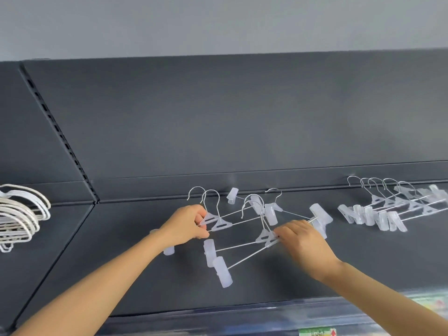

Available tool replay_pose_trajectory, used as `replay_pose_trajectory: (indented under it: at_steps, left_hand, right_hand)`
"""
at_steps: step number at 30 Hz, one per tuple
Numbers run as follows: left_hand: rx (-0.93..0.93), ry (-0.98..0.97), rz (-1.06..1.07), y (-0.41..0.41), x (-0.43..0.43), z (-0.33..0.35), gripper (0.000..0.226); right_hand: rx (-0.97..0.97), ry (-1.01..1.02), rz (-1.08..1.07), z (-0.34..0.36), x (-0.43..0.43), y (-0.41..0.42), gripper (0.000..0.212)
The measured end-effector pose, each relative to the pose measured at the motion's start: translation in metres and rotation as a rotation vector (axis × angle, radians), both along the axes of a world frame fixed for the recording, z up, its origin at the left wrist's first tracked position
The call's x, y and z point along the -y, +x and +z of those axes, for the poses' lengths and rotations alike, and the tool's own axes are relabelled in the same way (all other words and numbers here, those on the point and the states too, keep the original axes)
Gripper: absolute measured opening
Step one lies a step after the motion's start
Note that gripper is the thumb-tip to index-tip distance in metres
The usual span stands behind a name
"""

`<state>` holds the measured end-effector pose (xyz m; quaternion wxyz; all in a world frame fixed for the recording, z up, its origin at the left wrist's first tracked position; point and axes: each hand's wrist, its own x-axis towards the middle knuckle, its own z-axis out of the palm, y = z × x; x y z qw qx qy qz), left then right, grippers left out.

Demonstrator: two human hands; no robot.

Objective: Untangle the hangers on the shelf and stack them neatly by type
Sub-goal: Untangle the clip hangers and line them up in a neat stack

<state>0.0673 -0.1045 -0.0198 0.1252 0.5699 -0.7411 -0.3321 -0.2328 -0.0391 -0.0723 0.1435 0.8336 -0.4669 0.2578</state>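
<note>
- Sorting is at the untangling step in the head view: your left hand (pixel 186 223) pinches the clear triangular hubs of the upper pair (pixel 218 221) of clip hangers, fingers curled tight around them
- Your right hand (pixel 303 238) is curled on the hub end of the lower pair (pixel 265 236); it is slightly blurred, so the exact finger placement is hard to tell
- Both pairs lie on the dark shelf (pixel 363 263), to the right of the slotted upright (pixel 57 129) and nearer you than it, with their wire hooks crossing each other between your hands
- One more clip hanger (pixel 275 207) lies just behind them, touching the cluster
- Every hook points away from you toward the back panel, and each bar's long axis runs on a slant, from near-left to far-right
- The next move, as I judge it, calls for drawing your hands apart along that slant so the hooks slide free rather than snag
- The freed pair then belongs with the sorted row (pixel 388 209) of clip hangers, far to the right of the upright; keep the hooks facing the back as those do
- The white hangers (pixel 19 214) are stacked left of the upright, well apart from your work, and look done
</note>
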Motion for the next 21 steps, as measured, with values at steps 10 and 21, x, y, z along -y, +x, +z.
replay_pose_trajectory:
  at_steps: [10,21]
  left_hand:
    - [-0.066,-0.142,-0.048,-0.076,0.001,0.029,0.029]
    - [-0.038,-0.156,-0.109,-0.225,-0.023,0.033,0.030]
  right_hand:
    - [0.034,0.000,-0.203,0.013,-0.034,-0.063,0.049]
    - [0.039,-0.003,-0.255,0.011,-0.077,-0.217,0.027]
